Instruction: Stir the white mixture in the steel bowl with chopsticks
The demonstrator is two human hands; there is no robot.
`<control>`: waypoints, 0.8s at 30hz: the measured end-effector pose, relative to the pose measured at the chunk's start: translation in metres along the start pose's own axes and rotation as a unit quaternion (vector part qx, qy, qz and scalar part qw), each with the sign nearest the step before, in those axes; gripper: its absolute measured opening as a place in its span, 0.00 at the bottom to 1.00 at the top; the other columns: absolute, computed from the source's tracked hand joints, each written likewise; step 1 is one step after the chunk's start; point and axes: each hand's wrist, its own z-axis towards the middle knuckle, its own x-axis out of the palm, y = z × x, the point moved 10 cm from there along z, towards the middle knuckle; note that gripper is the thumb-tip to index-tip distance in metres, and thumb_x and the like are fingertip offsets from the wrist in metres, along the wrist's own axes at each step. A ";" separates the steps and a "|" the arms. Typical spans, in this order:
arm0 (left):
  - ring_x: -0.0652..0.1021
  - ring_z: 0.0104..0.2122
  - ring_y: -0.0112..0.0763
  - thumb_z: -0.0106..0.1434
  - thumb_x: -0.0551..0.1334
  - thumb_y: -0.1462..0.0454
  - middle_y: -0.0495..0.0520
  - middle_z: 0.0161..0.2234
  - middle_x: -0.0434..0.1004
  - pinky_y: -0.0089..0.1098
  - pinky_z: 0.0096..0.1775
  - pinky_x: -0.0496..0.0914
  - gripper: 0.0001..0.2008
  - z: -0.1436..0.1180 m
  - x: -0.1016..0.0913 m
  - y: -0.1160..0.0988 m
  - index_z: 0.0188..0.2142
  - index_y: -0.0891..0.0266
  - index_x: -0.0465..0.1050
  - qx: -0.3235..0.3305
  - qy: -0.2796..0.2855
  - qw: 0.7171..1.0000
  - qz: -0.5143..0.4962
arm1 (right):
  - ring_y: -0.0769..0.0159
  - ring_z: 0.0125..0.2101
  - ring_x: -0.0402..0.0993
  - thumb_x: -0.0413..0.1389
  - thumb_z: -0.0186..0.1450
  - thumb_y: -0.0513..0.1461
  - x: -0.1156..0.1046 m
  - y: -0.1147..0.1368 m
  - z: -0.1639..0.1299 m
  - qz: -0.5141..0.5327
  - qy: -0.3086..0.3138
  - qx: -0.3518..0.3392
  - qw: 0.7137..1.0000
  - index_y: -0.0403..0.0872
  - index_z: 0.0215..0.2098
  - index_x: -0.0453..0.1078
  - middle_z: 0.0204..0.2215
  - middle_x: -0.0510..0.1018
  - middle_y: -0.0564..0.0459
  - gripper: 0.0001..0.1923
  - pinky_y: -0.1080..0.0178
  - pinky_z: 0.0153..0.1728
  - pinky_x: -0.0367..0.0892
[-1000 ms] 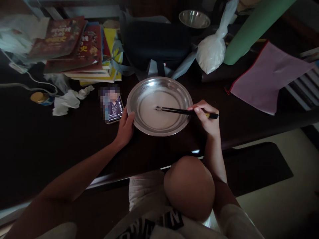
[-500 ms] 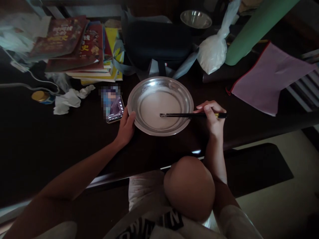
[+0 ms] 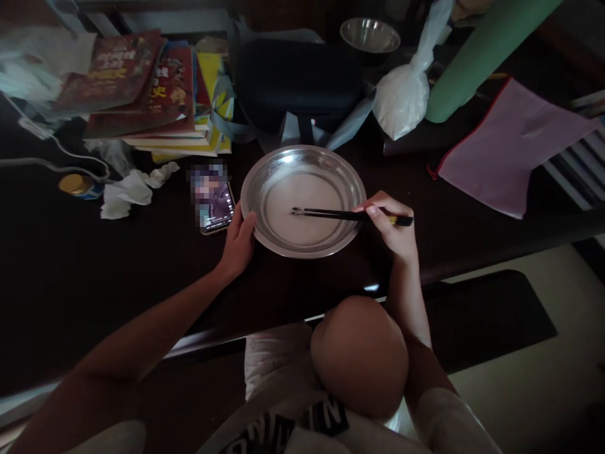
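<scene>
A round metal basin (image 3: pixel 255 217) rests on the dark table, with a pale, whitish layer (image 3: pixel 302 230) over its bottom; whether that is powder or liquid I cannot tell. My left hand (image 3: pixel 239 243) grips the basin's left rim, thumb on top and fingers beneath. In my right hand (image 3: pixel 390 221) is a pair of black chopsticks (image 3: pixel 331 215), held over the right rim. Their tips lie slightly apart at the whitish layer, near the middle of the basin.
Left of the basin lies a phone (image 3: pixel 217 198), then crumpled tissue (image 3: pixel 125 192) and a small gold-lidded jar (image 3: pixel 78 184). Behind are stacked books (image 3: pixel 155 101), a dark case (image 3: pixel 297 79), a metal bowl (image 3: pixel 370 36), a tied bag of white powder (image 3: pixel 401 104), a green roll (image 3: pixel 482 69) and a purple pouch (image 3: pixel 513 148).
My right hand has moved left, carrying the chopsticks further into the basin. Their tips have parted a little. My left hand and the basin have stayed in place.
</scene>
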 end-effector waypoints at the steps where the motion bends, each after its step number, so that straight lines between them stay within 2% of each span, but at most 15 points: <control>1: 0.72 0.62 0.44 0.70 0.56 0.45 0.54 0.57 0.75 0.49 0.65 0.64 0.25 0.000 0.000 0.000 0.62 0.47 0.66 0.002 0.002 1.000 0.003 | 0.64 0.36 0.81 0.60 0.68 0.47 -0.002 0.000 0.000 -0.005 -0.009 -0.001 1.000 0.53 0.34 0.80 0.32 0.84 0.56 0.10 0.57 0.41 0.75; 5: 0.72 0.61 0.45 0.70 0.55 0.44 0.54 0.58 0.75 0.49 0.63 0.66 0.27 0.000 0.001 0.000 0.64 0.47 0.65 0.011 0.008 1.000 0.004 | 0.65 0.29 0.80 0.58 0.69 0.48 -0.017 -0.002 -0.002 0.016 -0.081 0.009 0.997 0.53 0.32 0.79 0.26 0.81 0.57 0.12 0.58 0.35 0.75; 7: 0.72 0.61 0.46 0.70 0.55 0.44 0.54 0.58 0.75 0.49 0.63 0.66 0.27 0.000 0.001 0.001 0.64 0.47 0.64 0.009 0.005 1.000 0.003 | 0.66 0.29 0.80 0.58 0.69 0.48 -0.013 -0.003 -0.002 0.022 -0.059 0.013 0.998 0.53 0.33 0.79 0.26 0.81 0.57 0.12 0.59 0.35 0.75; 10: 0.72 0.61 0.45 0.70 0.55 0.45 0.54 0.58 0.75 0.49 0.63 0.66 0.26 0.000 0.000 0.001 0.64 0.46 0.65 0.003 0.001 1.000 0.001 | 0.64 0.35 0.81 0.59 0.68 0.47 -0.004 0.000 -0.001 0.000 -0.016 0.007 1.000 0.53 0.33 0.80 0.30 0.84 0.56 0.10 0.58 0.40 0.75; 12: 0.72 0.61 0.45 0.70 0.56 0.45 0.54 0.58 0.74 0.49 0.63 0.66 0.26 0.000 0.000 0.001 0.63 0.46 0.65 0.002 0.002 1.000 -0.001 | 0.65 0.35 0.81 0.59 0.68 0.47 -0.010 0.000 -0.001 -0.001 -0.043 0.000 0.999 0.53 0.33 0.80 0.30 0.83 0.56 0.10 0.58 0.40 0.75; 15: 0.72 0.62 0.45 0.69 0.57 0.45 0.53 0.59 0.75 0.48 0.64 0.66 0.26 0.000 0.000 0.002 0.62 0.46 0.66 -0.004 0.000 1.000 -0.012 | 0.66 0.29 0.80 0.58 0.69 0.47 -0.019 -0.003 -0.002 0.025 -0.089 0.010 0.996 0.53 0.33 0.79 0.26 0.81 0.57 0.12 0.60 0.34 0.74; 17: 0.72 0.61 0.45 0.68 0.58 0.45 0.53 0.58 0.75 0.48 0.64 0.65 0.27 0.000 0.000 0.005 0.63 0.47 0.66 -0.016 -0.003 0.999 -0.028 | 0.66 0.30 0.80 0.58 0.69 0.48 -0.014 -0.004 -0.002 0.027 -0.062 0.016 0.998 0.53 0.33 0.79 0.27 0.81 0.57 0.12 0.59 0.34 0.75; 20: 0.72 0.61 0.45 0.69 0.57 0.45 0.54 0.57 0.76 0.48 0.64 0.65 0.26 0.000 0.001 0.005 0.63 0.47 0.66 -0.015 0.004 0.999 -0.029 | 0.64 0.36 0.81 0.59 0.68 0.47 -0.005 -0.002 0.000 0.000 -0.020 0.008 1.000 0.53 0.33 0.79 0.31 0.84 0.56 0.10 0.57 0.40 0.75; 24: 0.71 0.63 0.44 0.70 0.56 0.45 0.53 0.58 0.75 0.48 0.64 0.65 0.25 0.000 0.001 -0.001 0.62 0.47 0.66 0.011 0.006 1.000 -0.002 | 0.66 0.30 0.80 0.58 0.69 0.47 -0.018 -0.004 -0.002 0.018 -0.085 0.011 0.996 0.52 0.33 0.79 0.28 0.82 0.57 0.11 0.59 0.36 0.75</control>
